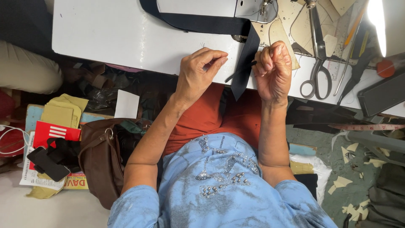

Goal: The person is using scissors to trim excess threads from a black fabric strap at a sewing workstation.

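Left hand (198, 71) pinched shut on thread too fine to confirm, right hand (273, 69) fisted beside black strap (247, 63) hanging lengthwise off white table (118, 38), end pointing toward lap.

One pair of scissors (317, 63), one black strap (219, 25), one brown bag (101, 158), two hands.

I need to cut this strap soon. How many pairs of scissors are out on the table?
1. The scissors lie on the white table, right of the right hand, handles toward the person. More could be hidden among the tools at the table's right end.
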